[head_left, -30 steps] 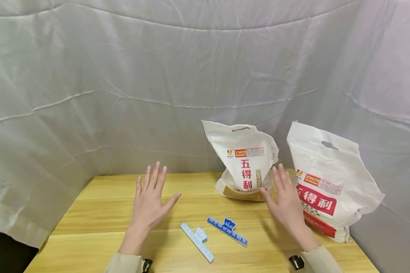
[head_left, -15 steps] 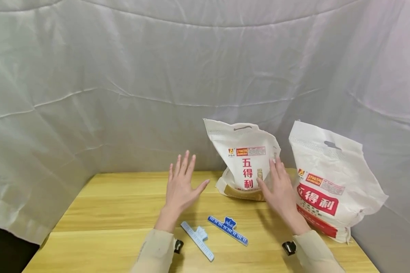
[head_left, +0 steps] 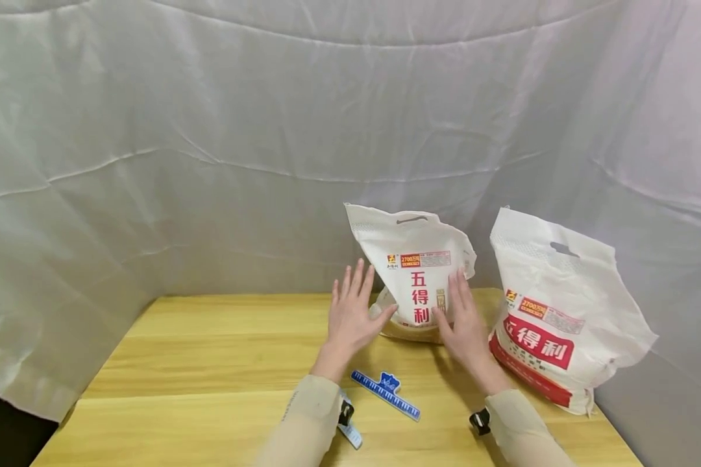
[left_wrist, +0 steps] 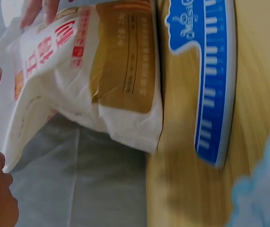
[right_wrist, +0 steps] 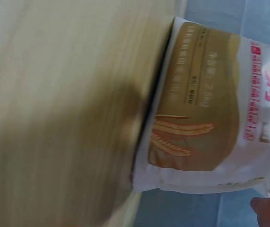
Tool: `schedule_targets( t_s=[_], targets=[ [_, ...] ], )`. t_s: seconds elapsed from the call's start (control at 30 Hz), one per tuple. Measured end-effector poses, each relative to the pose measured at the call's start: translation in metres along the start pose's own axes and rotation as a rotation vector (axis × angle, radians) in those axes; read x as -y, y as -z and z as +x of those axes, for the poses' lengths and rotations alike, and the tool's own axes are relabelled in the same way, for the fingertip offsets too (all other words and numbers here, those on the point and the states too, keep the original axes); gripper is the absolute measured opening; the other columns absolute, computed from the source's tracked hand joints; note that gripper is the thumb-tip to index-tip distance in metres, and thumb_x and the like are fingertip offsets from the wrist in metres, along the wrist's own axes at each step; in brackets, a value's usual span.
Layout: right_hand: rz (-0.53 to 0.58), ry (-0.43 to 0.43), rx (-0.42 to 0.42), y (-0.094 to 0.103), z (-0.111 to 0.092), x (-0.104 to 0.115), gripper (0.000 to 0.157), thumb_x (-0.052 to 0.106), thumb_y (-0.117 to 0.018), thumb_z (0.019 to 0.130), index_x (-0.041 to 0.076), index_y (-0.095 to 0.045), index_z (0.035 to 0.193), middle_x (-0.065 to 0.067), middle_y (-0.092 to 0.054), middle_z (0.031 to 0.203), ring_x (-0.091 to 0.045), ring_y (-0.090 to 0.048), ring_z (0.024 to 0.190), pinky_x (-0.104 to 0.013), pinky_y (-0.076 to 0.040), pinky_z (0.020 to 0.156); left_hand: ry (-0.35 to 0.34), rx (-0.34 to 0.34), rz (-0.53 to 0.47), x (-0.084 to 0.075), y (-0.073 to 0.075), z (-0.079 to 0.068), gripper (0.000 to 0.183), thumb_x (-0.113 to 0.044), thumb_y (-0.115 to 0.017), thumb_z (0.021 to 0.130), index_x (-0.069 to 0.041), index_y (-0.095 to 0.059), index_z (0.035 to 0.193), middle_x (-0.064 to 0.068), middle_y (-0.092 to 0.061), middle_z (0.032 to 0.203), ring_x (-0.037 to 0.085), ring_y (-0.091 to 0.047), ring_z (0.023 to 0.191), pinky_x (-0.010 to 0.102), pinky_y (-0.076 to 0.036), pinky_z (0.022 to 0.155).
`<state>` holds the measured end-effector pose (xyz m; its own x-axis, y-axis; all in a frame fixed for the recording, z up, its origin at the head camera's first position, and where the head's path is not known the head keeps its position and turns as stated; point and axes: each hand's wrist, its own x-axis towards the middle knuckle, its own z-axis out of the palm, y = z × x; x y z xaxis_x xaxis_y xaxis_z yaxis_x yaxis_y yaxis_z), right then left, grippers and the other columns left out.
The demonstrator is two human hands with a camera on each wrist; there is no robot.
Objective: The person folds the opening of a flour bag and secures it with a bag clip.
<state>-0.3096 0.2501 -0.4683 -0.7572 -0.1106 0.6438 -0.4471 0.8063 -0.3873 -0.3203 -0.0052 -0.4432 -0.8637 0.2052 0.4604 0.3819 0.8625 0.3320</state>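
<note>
A white flour bag (head_left: 423, 240) with red lettering stands at the back of the table; its gold lower part with wheat ears shows in the right wrist view. My left hand (head_left: 353, 318) is at the bag's left side, fingers straight and spread. At its right side is my right hand (head_left: 466, 327), fingers also extended. Whether either hand touches the bag, I cannot tell. Nearer me lies a dark blue clip (head_left: 385, 392) with a piano-key pattern. A light blue clip (head_left: 352, 436) lies partly hidden under my left wrist.
A second, larger flour bag (head_left: 566, 285) with a red label leans at the right, beside my right forearm. The wooden table (head_left: 210, 363) ends at a grey cloth backdrop (head_left: 257, 194) behind and at the sides.
My left hand has moved right and slightly forward to the flour bag, and its arm now covers part of the light blue clip. My right hand has moved slightly left. Bags and clips stay put.
</note>
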Motion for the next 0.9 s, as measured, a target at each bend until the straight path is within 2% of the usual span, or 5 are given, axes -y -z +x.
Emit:
schedule_targets(
  t_s=[0.33,0.53,0.7,0.8,0.9],
  targets=[
    [0.042,-0.079,0.027,-0.004,-0.009,-0.012,0.078,0.022,-0.063,0.104,0.013,-0.016,0.167,-0.005,-0.004,0.175,-0.042,-0.018,0.156,-0.067,-0.026,0.119,0.028,0.02,-0.01,-0.021,-0.022,0.01,0.096,-0.072,-0.049,0.097,-0.021,-0.009,0.168,0.007,0.005,0.175,0.029,-0.001,0.16,0.051,-0.005,0.128],
    [0.097,-0.054,0.006,-0.006,-0.007,-0.015,0.081,0.016,-0.065,0.102,0.014,-0.017,0.167,-0.006,-0.007,0.175,-0.043,-0.02,0.156,-0.066,-0.025,0.12,0.043,-0.005,-0.136,-0.028,-0.029,0.011,0.101,-0.058,-0.064,0.097,-0.017,-0.006,0.168,0.007,0.01,0.174,0.03,-0.006,0.16,0.05,-0.011,0.127],
    [0.114,-0.002,-0.026,-0.009,-0.003,-0.017,0.082,0.012,-0.071,0.099,0.01,-0.023,0.166,-0.01,-0.013,0.174,-0.044,-0.025,0.154,-0.065,-0.028,0.119,0.043,-0.035,-0.272,-0.029,-0.034,0.011,0.102,-0.039,-0.074,0.096,-0.015,-0.005,0.167,0.008,0.011,0.174,0.033,-0.022,0.157,0.048,-0.026,0.125],
    [0.12,0.02,-0.041,-0.01,-0.003,-0.018,0.082,0.01,-0.073,0.097,0.009,-0.027,0.165,-0.011,-0.016,0.173,-0.043,-0.028,0.153,-0.061,-0.03,0.119,0.042,-0.039,-0.31,-0.028,-0.036,0.011,0.102,-0.033,-0.075,0.096,-0.015,-0.005,0.167,0.005,0.014,0.174,0.035,-0.041,0.148,0.044,-0.044,0.115],
    [0.125,0.055,-0.057,-0.011,-0.003,-0.021,0.083,0.006,-0.075,0.094,0.007,-0.03,0.163,-0.013,-0.02,0.172,-0.043,-0.031,0.151,-0.046,-0.03,0.123,0.048,-0.026,-0.36,-0.029,-0.036,0.009,0.1,-0.027,-0.073,0.097,-0.017,-0.002,0.168,0.001,0.018,0.173,0.031,-0.067,0.112,0.033,-0.06,0.083]
  ],
)
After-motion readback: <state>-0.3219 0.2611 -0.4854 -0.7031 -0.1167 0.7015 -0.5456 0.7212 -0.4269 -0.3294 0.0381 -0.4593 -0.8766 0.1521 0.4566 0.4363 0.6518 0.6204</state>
